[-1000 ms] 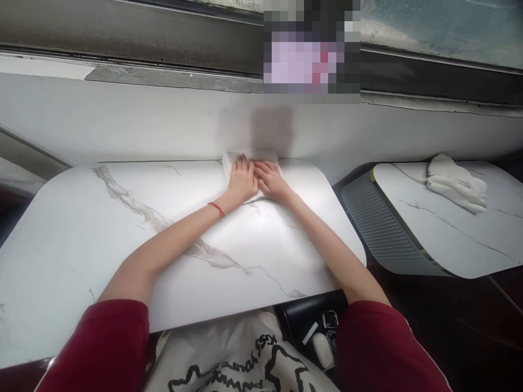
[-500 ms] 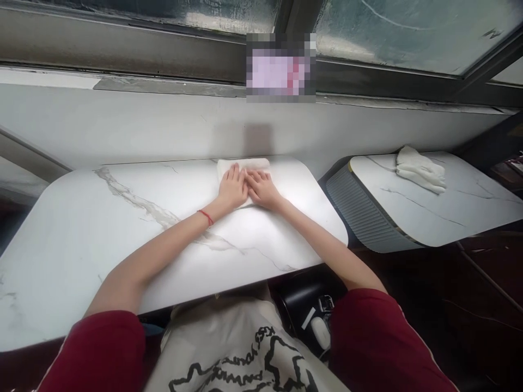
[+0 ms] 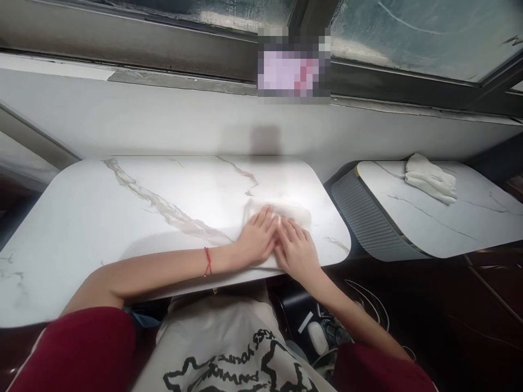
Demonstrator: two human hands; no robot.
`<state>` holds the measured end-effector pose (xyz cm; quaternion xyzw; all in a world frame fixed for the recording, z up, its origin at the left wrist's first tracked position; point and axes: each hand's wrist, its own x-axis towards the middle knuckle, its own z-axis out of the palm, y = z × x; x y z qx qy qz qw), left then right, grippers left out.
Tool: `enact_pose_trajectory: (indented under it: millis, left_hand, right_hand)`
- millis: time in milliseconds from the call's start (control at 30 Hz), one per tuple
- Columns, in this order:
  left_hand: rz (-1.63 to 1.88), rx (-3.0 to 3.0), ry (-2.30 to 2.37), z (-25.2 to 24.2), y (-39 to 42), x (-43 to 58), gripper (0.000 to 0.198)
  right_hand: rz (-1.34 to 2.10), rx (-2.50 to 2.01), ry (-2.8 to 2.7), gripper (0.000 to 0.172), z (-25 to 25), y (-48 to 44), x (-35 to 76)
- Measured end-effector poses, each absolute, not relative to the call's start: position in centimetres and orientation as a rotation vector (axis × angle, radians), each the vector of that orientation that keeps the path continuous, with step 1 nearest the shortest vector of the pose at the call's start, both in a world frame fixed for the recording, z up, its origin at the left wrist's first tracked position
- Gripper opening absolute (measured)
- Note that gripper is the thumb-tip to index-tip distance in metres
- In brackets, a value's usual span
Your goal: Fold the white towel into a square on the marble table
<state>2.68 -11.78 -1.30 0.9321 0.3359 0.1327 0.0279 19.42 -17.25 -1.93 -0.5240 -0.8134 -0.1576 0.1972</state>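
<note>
A folded white cloth [image 3: 292, 209] lies on the white marble-patterned tabletop [image 3: 134, 228], close to its right end and front edge. My left hand [image 3: 257, 239] presses down on the cloth's left part with fingers stretched out and lying flat. Beside it, touching at the fingers, my right hand [image 3: 297, 250] rests flat on the cloth too, its fingers slightly spread. Both palms cover much of the cloth, and its near edge is partly hidden under them. A red string bracelet [image 3: 208, 262] circles my left wrist.
To the right, past a gap, stands a second marble-patterned table [image 3: 433, 234] with a crumpled white cloth [image 3: 431, 179] on it. A wall [image 3: 171, 122] and window frame [image 3: 163, 27] border the back. Below the front edge are a white rounded object [image 3: 317, 337] and cables [image 3: 378, 305].
Both hands have slid the cloth from the tabletop's back edge toward me and to the right. My elbows have bent further. The camera view has shifted slightly.
</note>
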Motion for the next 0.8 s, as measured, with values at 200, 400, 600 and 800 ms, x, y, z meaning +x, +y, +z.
enact_pose_trajectory:
  millis: [200, 400, 600, 800]
  left_hand:
    - [0.358, 2.906, 0.902, -0.9, -11.9, 7.0, 0.060]
    - [0.371, 3.001, 0.842, -1.1, -10.8, 12.1, 0.063]
    - [0.355, 2.989, 1.017, -1.6, -7.7, 15.1, 0.065]
    - [0.420, 2.845, 1.167, -1.9, -3.1, 15.3, 0.065]
  right_hand:
    - [-0.503, -1.666, -2.233, 0.046, -1.7, -19.7, 23.0]
    - [-0.519, -1.772, -2.152, 0.044, -2.9, -19.3, 27.8]
    - [-0.212, -1.705, -2.175, 0.053, -4.1, -14.3, 32.1]
    - [-0.032, -1.597, -2.226, 0.056, -4.3, -7.2, 33.4]
